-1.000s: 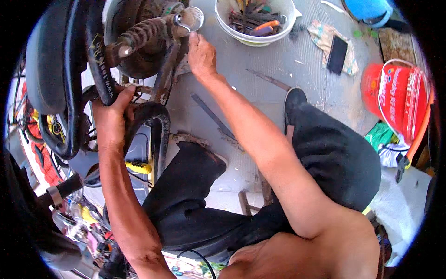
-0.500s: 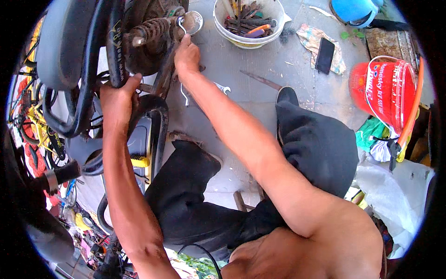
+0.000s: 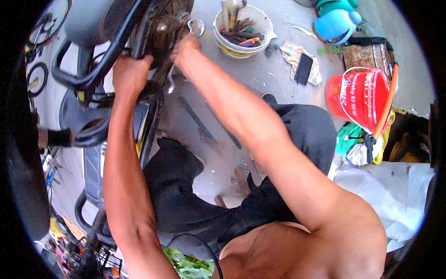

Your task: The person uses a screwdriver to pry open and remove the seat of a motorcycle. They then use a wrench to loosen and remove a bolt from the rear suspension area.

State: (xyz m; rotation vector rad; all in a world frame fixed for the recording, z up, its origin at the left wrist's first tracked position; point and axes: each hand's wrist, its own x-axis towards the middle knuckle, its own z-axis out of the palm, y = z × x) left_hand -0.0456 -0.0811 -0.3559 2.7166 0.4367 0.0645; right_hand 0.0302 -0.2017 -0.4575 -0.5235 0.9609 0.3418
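Observation:
A black two-wheeler with a seat [image 3: 88, 21] and a tubular rail [image 3: 114, 49] stands at the upper left. My left hand [image 3: 132, 72] is closed around a black bar below the seat. Beside the rear wheel area, my right hand [image 3: 187, 47] grips a wrench [image 3: 190, 27], most of which is hidden in the fingers. A small round metal dish [image 3: 199, 29] lies just beyond the wrench. On the floor near my right wrist is another silver tool [image 3: 171, 87], partly blurred. The coil spring and wheel parts [image 3: 163, 28] sit between my hands.
A white bucket of tools [image 3: 244, 35] stands right of the dish. Farther right are a phone [image 3: 304, 69] on a patterned cloth [image 3: 290, 53], a blue container [image 3: 335, 25] and a red bucket [image 3: 357, 97]. A dark flat bar [image 3: 197, 118] lies before my knees.
The whole view has shifted, with the buckets and phone now farther left in it. My left hand still holds the bar and my right hand stays at the wrench.

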